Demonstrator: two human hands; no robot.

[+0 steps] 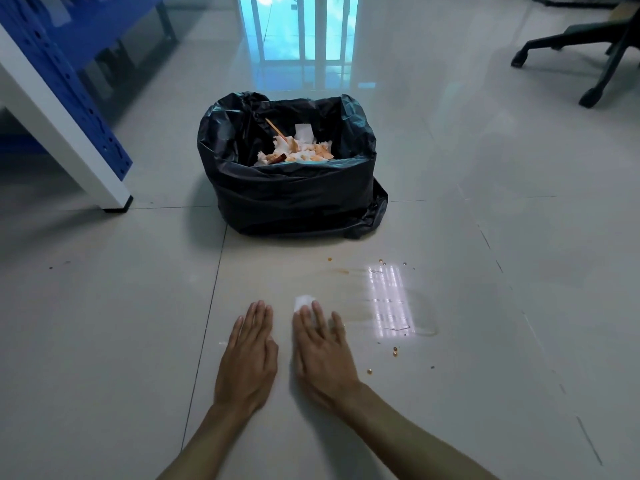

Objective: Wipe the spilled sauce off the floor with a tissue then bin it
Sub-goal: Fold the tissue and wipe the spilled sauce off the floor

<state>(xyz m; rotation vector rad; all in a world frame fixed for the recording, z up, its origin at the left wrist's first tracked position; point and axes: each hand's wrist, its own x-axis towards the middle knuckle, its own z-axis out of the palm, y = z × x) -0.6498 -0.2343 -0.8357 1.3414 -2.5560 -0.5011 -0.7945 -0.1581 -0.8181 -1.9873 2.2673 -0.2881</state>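
sauce [349, 271], a thin orange smear with scattered droplets, lies on the glossy pale grey tiled floor [104, 323] in front of the bin, to the right of both hands. going left to right: the left hand [247, 355] rests flat and empty on the tile, fingers together, gripping nothing. just beside it the right hand [322, 351] presses a small white crumpled tissue [304, 302] to the floor under its extended fingers, pinning rather than clenching it; only its far edge shows. the wiping looks underway but unfinished, since streaks and beads remain toward the bright reflection, and binning is still to come. the black plastic-lined bin [294, 199], already holding stained white tissues, stands beyond the hands. a blue-and-white metal frame [69, 109] stands at far left, a black office chair base [588, 53] at far right.
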